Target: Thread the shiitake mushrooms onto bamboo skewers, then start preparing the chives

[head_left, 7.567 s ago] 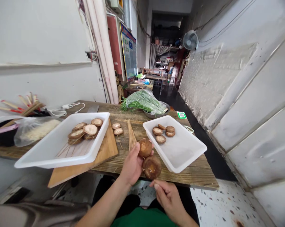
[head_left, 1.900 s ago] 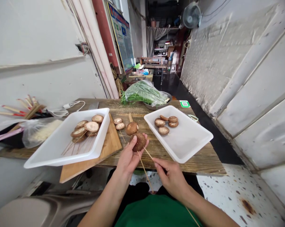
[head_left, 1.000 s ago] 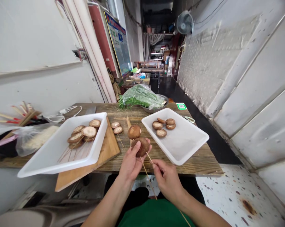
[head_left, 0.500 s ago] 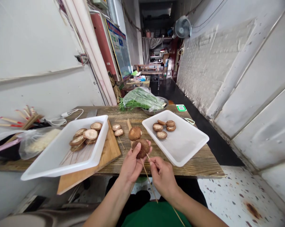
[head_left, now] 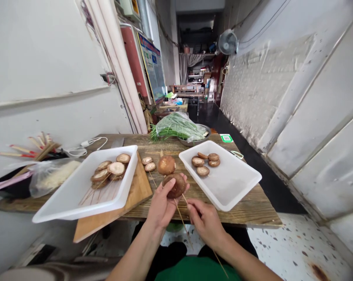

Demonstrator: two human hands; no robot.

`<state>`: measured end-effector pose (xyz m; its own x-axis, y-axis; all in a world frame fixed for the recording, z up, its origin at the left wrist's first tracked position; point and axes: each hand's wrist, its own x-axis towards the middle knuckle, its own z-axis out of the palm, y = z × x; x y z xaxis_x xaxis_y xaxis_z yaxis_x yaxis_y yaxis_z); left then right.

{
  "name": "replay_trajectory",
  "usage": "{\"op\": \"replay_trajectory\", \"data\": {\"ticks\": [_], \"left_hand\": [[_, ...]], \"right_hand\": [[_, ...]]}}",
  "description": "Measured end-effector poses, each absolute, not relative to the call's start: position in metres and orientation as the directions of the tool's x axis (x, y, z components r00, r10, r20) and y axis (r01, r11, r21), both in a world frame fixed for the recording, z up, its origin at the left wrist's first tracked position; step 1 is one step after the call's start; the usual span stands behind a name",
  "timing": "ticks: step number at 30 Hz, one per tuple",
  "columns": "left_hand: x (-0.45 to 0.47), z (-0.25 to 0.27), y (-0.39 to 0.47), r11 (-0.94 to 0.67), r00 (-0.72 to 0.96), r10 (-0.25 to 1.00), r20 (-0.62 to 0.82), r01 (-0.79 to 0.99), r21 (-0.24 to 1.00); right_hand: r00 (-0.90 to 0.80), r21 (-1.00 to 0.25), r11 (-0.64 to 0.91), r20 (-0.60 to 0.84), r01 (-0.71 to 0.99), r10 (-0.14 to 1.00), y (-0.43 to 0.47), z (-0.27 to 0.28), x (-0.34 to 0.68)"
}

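Thumb and fingers of my left hand (head_left: 161, 207) are wrapped round a brown shiitake mushroom (head_left: 174, 186), cap side up. Another large mushroom cap (head_left: 166, 165) shows just beyond it; whether it touches the held ones I cannot tell. One bamboo skewer (head_left: 182, 220) runs down from under the held mushroom. My right hand (head_left: 204, 218) pinches a second skewer (head_left: 184, 198), whose upper end meets the mushroom's lower edge and whose tail (head_left: 221, 264) passes below the wrist. Two pale-faced mushrooms (head_left: 148, 164) with a skewer lie left of my hands.
At left, a white tray (head_left: 59, 208) with skewered mushrooms rests partly on a wooden board (head_left: 91, 230). Another white tray (head_left: 238, 191) at right holds several mushrooms. Bagged green vegetables (head_left: 176, 127) lie over a metal bowl (head_left: 209, 130) behind. A bag (head_left: 52, 177) sits far left.
The whole view has shifted slightly, with the table appearing a little lower and further right. Both hands keep their grips, and the right hand's skewer remains against the mushroom.
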<state>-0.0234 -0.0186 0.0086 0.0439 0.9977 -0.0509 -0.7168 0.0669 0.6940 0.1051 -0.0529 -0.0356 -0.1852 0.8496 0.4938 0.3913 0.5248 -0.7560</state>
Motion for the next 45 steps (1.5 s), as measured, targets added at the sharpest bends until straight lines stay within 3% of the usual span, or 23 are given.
{"op": "replay_trajectory", "data": {"ticks": [3,9,13,24,30,36,41,45], "left_hand": [[-0.024,0.012,-0.022,0.039,0.003,0.999,-0.054,-0.740,0.672],[-0.012,0.015,-0.032,0.013,-0.026,0.998,-0.048,-0.751,0.660],[-0.010,0.019,-0.036,0.026,-0.003,0.999,-0.042,-0.744,0.668],[-0.005,0.015,-0.040,0.143,0.059,0.988,-0.144,-0.706,0.694],[-0.021,0.006,-0.028,0.226,0.249,0.967,-0.049,-0.758,0.612],[-0.042,0.013,-0.009,-0.003,0.093,0.988,0.127,-0.794,0.608],[-0.037,0.016,-0.014,0.071,0.096,0.995,0.000,-0.738,0.671],[-0.033,0.017,-0.020,0.036,0.052,0.999,0.002,-0.716,0.697]], "right_hand": [[-0.225,-0.713,0.591,0.548,0.376,0.805,-0.063,-0.040,0.111],[-0.119,-0.516,0.767,0.795,0.382,0.595,-0.071,-0.037,0.102],[-0.100,-0.482,0.800,0.832,0.359,0.546,-0.072,-0.036,0.098],[-0.103,-0.594,0.722,0.743,0.355,0.661,-0.072,-0.036,0.096],[-0.162,-0.623,0.711,0.704,0.327,0.692,-0.071,-0.034,0.114],[-0.269,-0.717,0.629,0.569,0.300,0.777,-0.076,-0.020,0.125],[-0.300,-0.728,0.608,0.531,0.317,0.792,-0.078,-0.024,0.129],[-0.305,-0.726,0.613,0.534,0.312,0.788,-0.079,-0.025,0.133]]}}
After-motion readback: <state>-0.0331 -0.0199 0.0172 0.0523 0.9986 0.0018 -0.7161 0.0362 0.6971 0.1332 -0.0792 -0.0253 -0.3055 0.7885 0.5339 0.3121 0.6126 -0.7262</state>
